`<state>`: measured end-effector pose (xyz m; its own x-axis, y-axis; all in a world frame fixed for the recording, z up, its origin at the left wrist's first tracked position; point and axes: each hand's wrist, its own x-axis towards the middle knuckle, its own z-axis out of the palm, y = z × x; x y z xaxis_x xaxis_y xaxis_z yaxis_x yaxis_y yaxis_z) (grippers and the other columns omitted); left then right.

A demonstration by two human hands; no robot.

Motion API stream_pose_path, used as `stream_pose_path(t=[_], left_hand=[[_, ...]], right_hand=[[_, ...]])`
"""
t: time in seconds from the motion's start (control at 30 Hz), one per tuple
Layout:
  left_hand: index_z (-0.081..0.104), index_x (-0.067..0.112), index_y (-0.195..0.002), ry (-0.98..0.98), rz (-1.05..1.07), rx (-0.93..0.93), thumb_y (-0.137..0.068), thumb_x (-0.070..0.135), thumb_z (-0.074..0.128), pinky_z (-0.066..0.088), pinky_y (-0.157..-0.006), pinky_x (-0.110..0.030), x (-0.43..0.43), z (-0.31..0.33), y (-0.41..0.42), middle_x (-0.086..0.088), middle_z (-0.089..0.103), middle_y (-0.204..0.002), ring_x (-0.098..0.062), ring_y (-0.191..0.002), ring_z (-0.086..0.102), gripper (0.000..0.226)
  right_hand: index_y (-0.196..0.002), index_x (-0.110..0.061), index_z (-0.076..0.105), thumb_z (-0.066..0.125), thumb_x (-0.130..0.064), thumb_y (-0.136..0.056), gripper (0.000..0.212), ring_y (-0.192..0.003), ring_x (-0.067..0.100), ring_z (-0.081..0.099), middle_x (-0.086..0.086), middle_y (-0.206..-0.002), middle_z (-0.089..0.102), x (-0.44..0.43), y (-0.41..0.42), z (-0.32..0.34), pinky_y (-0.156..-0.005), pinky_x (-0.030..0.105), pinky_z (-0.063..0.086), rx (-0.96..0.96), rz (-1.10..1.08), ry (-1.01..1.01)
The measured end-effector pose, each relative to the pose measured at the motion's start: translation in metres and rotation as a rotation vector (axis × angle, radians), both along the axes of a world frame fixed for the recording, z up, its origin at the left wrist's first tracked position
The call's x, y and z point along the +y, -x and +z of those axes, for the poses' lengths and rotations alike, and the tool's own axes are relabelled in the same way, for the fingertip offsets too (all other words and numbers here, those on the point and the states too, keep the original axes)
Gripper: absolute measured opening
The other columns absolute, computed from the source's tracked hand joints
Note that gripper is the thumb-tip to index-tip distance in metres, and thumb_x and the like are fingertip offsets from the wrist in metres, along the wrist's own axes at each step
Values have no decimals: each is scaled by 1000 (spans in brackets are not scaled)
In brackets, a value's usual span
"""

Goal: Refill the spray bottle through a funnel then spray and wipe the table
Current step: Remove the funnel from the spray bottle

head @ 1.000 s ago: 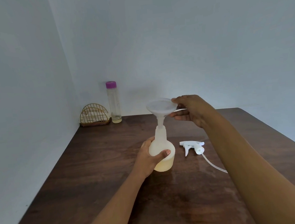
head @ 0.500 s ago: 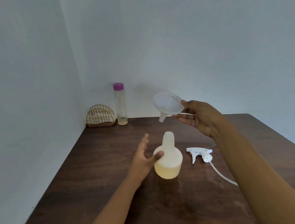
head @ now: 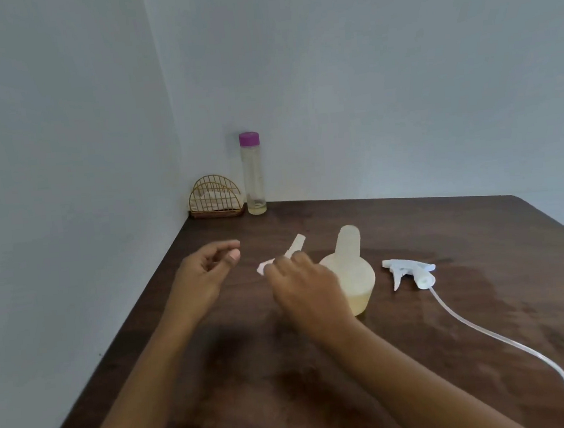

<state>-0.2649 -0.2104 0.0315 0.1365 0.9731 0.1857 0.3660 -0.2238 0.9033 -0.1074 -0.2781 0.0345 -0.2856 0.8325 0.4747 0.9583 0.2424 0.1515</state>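
The translucent spray bottle (head: 352, 269) stands uncapped on the dark wooden table (head: 455, 335), with pale yellow liquid in its bottom part. My right hand (head: 300, 287) is low over the table just left of the bottle, shut on the white funnel (head: 293, 247); only the funnel's spout and a bit of rim show past my fingers. My left hand (head: 207, 275) hovers further left, fingers loosely curled and apart, holding nothing. The white trigger sprayer head (head: 411, 270) lies on its side right of the bottle, its long tube (head: 496, 338) trailing toward the near right.
A tall clear bottle with a purple cap (head: 253, 173) stands at the back left by the wall, nearly empty. Beside it in the corner is a gold wire holder (head: 215, 199) with white napkins. Walls close the table's left and far sides.
My right hand lifted the funnel out of the spray bottle and carried it down to the left. My left hand let go of the bottle and moved left.
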Motion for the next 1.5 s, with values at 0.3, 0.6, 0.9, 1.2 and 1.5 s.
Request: stream_pose_path(t=[0.3, 0.6, 0.9, 1.2, 1.5], left_hand=[[67, 28, -113, 42, 7, 240, -91, 15, 60, 42, -85, -18, 18, -59, 28, 13, 64, -109, -5, -107, 58, 26], [66, 25, -115, -63, 81, 481, -91, 20, 59, 41, -102, -35, 30, -81, 42, 2, 62, -127, -17, -122, 49, 25], [63, 29, -120, -96, 65, 613, -91, 29, 58, 35, -105, -36, 30, -84, 40, 5, 54, -136, -18, -130, 40, 29], [50, 31, -132, -119, 17, 758, -93, 42, 49, 28, -112, -39, 51, -86, 29, 1, 42, -146, -20, -137, 32, 41], [20, 34, -149, -39, -35, 916, -89, 69, 27, 7, -118, -50, 115, -87, 1, -3, 13, -160, -24, -148, 7, 70]], right_hand=[[-92, -16, 65, 67, -23, -78, 16, -86, 21, 62, 3, -92, 68, 8, 36, -56, -60, 32, 49, -391, 127, 162], [-87, -17, 66, 64, -20, -80, 8, -80, 21, 64, 2, -88, 69, 5, 18, -61, -66, 34, 50, -125, 193, 76], [-145, -20, 28, 65, -9, -85, 72, -135, 16, 39, -4, -148, 40, 27, -5, -45, -104, 26, 34, 907, -98, 515], [-107, -12, 58, 73, -22, -79, 33, -103, 19, 56, 4, -110, 63, 105, 11, -70, -83, 28, 43, 966, -270, 257], [-117, -11, 56, 70, -25, -83, 40, -114, 27, 49, 9, -122, 58, 240, -11, -75, -89, 36, 42, 1046, -573, 92]])
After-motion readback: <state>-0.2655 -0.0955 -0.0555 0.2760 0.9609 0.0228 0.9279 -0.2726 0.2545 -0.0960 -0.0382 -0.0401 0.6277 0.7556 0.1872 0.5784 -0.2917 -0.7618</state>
